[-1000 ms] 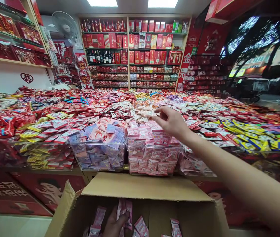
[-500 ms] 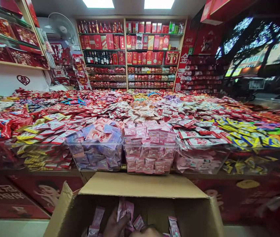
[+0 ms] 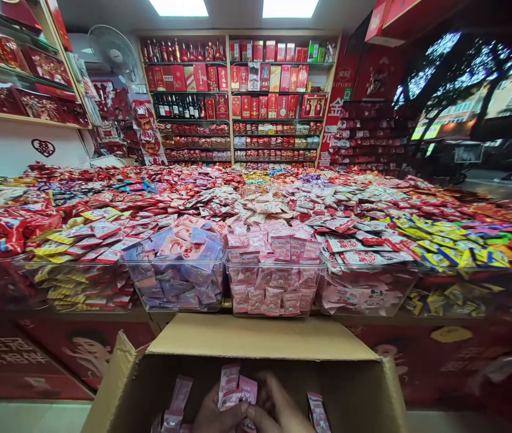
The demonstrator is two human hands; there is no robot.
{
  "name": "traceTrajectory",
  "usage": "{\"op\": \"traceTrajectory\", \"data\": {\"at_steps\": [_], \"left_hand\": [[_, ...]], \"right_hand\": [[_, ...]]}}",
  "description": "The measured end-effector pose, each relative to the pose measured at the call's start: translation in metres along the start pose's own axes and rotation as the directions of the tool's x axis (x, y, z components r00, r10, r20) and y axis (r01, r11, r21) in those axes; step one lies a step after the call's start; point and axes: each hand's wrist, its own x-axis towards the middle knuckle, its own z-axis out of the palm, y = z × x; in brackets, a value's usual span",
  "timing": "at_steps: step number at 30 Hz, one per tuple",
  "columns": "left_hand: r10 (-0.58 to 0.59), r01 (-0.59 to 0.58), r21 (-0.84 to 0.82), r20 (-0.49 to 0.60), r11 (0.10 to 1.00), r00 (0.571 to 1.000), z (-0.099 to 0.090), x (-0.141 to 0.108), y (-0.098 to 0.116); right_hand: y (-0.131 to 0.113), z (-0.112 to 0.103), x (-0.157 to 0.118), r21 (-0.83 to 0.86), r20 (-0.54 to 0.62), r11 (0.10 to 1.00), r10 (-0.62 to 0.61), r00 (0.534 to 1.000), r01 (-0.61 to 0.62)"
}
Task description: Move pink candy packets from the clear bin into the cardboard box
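Note:
Inside an open cardboard box (image 3: 256,337), my left hand (image 3: 213,416) is closed around several small pink candy packets (image 3: 238,392), its thumb lying across them. My right hand (image 3: 283,404) meets it from the right, with its thumb pressed against the lower packets and its fingers curled. The lower parts of both hands run out of the picture. A few loose pink packets (image 3: 181,392) lie at the left inside the box, and another pink packet (image 3: 318,412) leans at the right. Straight ahead of the box stands a clear bin of pink packets (image 3: 276,273).
A clear bin of lilac packets (image 3: 177,279) and a bin of red and white packets (image 3: 368,285) flank the pink one. Behind spreads a broad display of wrapped sweets (image 3: 193,198). Shelves with bottles and red boxes (image 3: 265,78) line the back wall.
My right hand has risen into view and come against the packets in my left hand. More pink packets now show bunched between the two hands.

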Motion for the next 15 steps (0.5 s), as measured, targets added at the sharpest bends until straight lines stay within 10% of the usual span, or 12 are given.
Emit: {"op": "traceTrajectory", "data": {"at_steps": [15], "left_hand": [[-0.038, 0.037, 0.044, 0.027, 0.998, 0.999, -0.01, 0.004, -0.007]], "right_hand": [[-0.013, -0.008, -0.003, -0.193, -0.065, 0.973, 0.112, 0.992, -0.123]]}}
